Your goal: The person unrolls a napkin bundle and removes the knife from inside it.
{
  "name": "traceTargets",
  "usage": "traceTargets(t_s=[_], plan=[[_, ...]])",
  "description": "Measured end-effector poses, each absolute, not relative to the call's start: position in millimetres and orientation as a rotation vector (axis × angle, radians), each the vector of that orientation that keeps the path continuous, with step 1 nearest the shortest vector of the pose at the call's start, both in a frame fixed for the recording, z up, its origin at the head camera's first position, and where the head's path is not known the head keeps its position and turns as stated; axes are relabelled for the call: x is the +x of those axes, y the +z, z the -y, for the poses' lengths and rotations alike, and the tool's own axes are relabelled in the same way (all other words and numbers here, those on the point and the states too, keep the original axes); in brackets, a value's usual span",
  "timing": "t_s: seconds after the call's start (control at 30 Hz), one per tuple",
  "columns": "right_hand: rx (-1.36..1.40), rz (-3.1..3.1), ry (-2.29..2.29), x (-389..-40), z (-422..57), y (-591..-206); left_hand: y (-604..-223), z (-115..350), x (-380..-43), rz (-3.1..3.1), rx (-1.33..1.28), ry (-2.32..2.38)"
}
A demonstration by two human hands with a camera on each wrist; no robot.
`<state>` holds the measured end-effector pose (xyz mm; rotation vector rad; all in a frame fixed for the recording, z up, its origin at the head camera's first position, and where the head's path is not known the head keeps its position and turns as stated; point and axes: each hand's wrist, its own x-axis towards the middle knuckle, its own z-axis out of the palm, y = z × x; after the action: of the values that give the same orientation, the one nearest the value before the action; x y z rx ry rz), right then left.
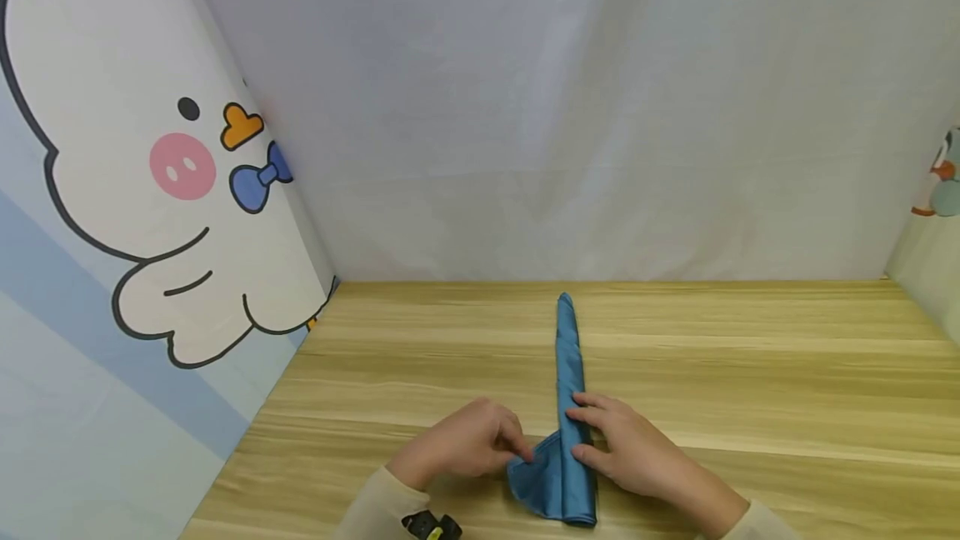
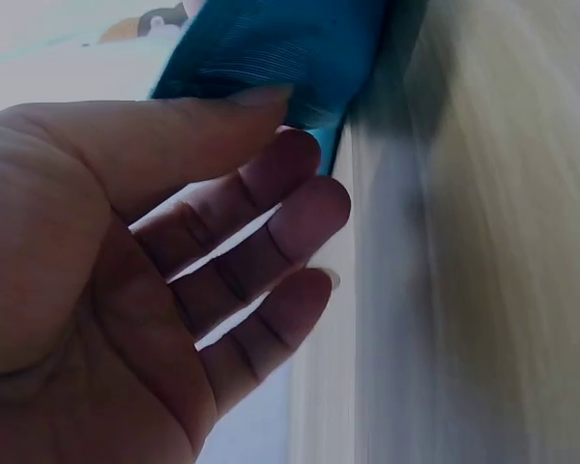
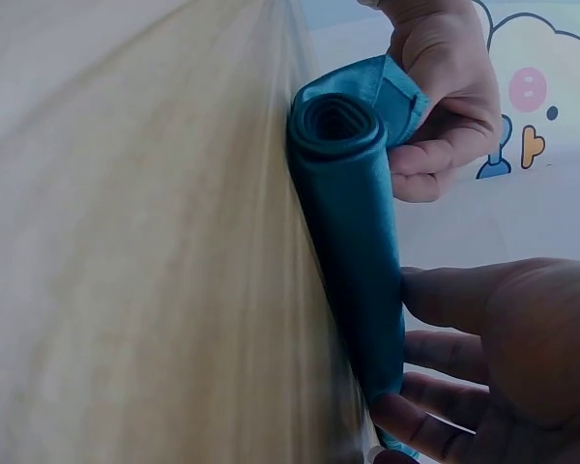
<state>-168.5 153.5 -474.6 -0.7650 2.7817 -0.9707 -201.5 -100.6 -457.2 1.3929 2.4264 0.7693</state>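
Note:
A shiny blue satin cloth (image 1: 572,373), rolled into a long narrow tube, lies on the table and points away from me. Its near end shows a spiral of layers in the right wrist view, and a loose flap (image 1: 542,486) spreads out to the left. My left hand (image 1: 474,440) pinches the edge of this flap between thumb and index finger, the other fingers loosely bent below in the left wrist view. On the right side of the roll, my right hand (image 1: 633,448) rests with spread, relaxed fingertips (image 3: 420,290) touching the cloth.
The wood-grain table (image 1: 750,357) runs back to a pale hanging sheet (image 1: 525,107). On the left stands a panel with a white cartoon bird (image 1: 112,107). A dark watch (image 1: 432,525) is on my left wrist, over a cream sleeve.

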Motion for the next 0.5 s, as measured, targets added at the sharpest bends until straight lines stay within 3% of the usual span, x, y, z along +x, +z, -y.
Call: traceTargets(t_s=[0.5], plan=[[-0.767, -2.772, -0.975, -168.5, -154.0, -473.7, -453.3, 110.2, -196.1, -2.537, 1.164, 0.589]])
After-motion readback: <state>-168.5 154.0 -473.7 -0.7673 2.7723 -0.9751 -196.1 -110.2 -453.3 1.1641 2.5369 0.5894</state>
